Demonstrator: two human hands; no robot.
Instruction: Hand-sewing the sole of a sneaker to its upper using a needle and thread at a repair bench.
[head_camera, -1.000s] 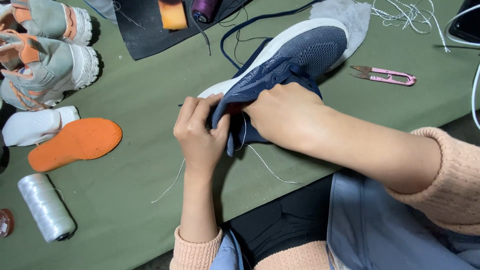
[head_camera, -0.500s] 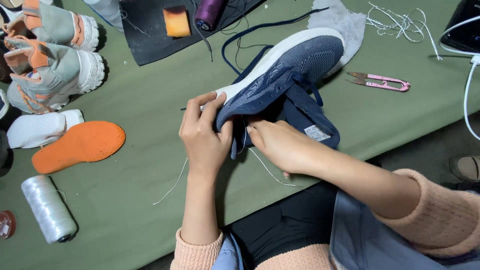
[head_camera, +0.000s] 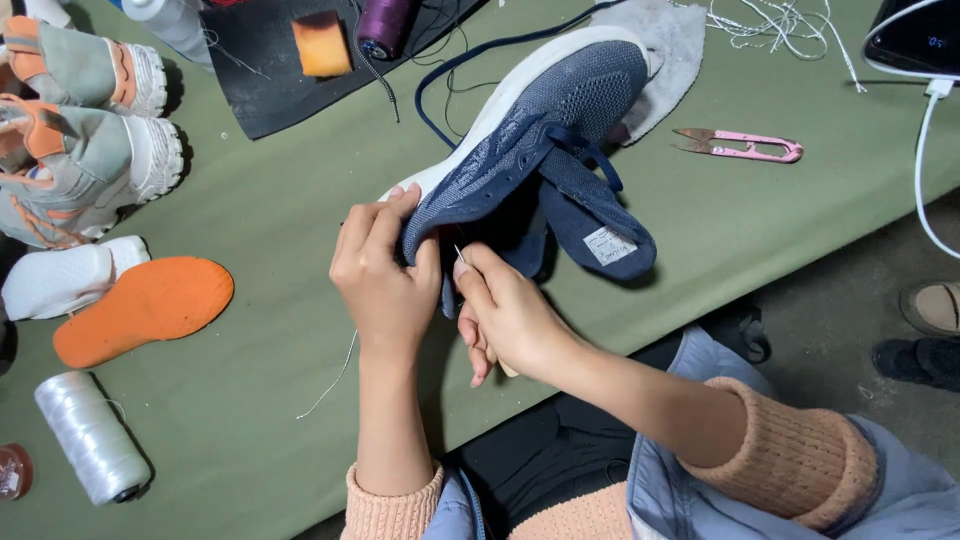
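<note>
Green cloth covers the counter (head_camera: 250, 200), crowded with shoe parts and thread. Near its front edge the left hand (head_camera: 385, 275) is closed around the heel end of a dark blue shoe (head_camera: 545, 130), fingers wrapped over the collar, while the toe rests on the counter by a grey insole (head_camera: 675, 50). The right hand (head_camera: 505, 310) is pinched shut on a thin needle (head_camera: 459, 254) right at the heel; a pale thread (head_camera: 335, 375) trails off below the left wrist.

The needle tip sits just beside the left thumb, so a hard push or a slip through the knit could likely prick it. Loose thread lying on the cloth might snag or knot if pulled fast. Only the heel is held, so the shoe could twist and send a stitch crooked. Pink snips (head_camera: 740, 148) lie well apart to the right, and a white spool (head_camera: 90, 435) and orange insole (head_camera: 145, 310) to the left.
</note>
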